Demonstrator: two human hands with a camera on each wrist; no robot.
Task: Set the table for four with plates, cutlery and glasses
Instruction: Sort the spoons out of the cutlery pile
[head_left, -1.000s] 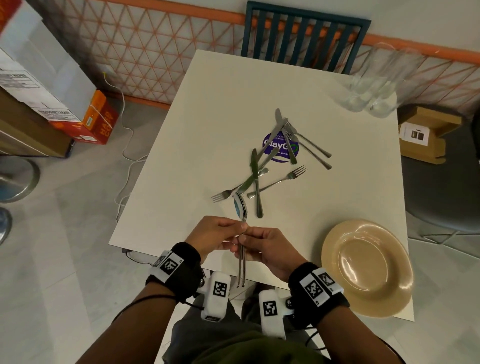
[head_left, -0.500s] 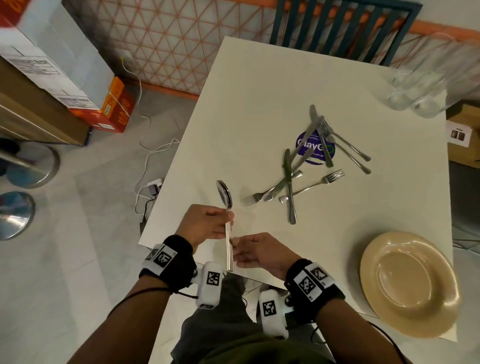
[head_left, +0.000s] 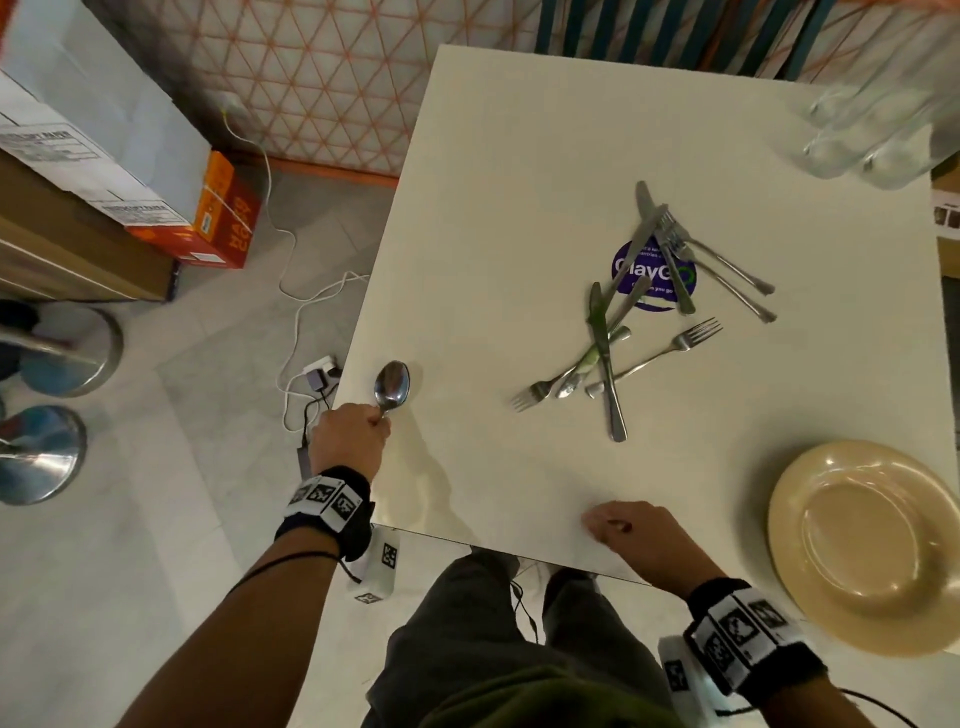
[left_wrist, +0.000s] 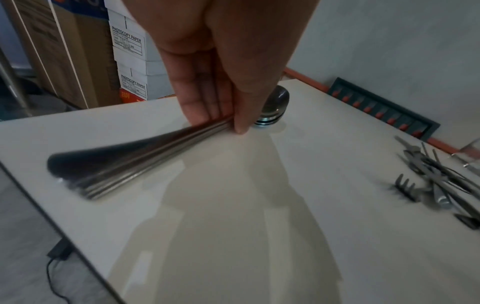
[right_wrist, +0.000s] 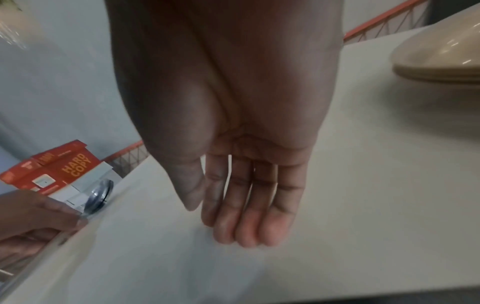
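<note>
Nearest us, the right hand (head_left: 641, 540) hovers low over the pale surface (head_left: 519, 156) by its near edge, fingers (right_wrist: 246, 216) straight, pressed together and holding nothing. We see the left hand (head_left: 349, 439) at the near left corner, its fingers (left_wrist: 205, 98) and thumb pinching a bundle of spoons (head_left: 392, 385) by the handles, bowls resting on the surface. The beige plates (head_left: 872, 551) sit stacked at right. Farther off lies the loose cutlery (head_left: 644, 306), crossing a purple sticker (head_left: 655, 273) whose wording is part hidden. Blurred glasses (head_left: 872, 124) stand at the far right corner. Left, floor boxes read "HARD COPY" (right_wrist: 75, 166) and "PHOTOCOPY PAPER" (left_wrist: 128, 41).
</note>
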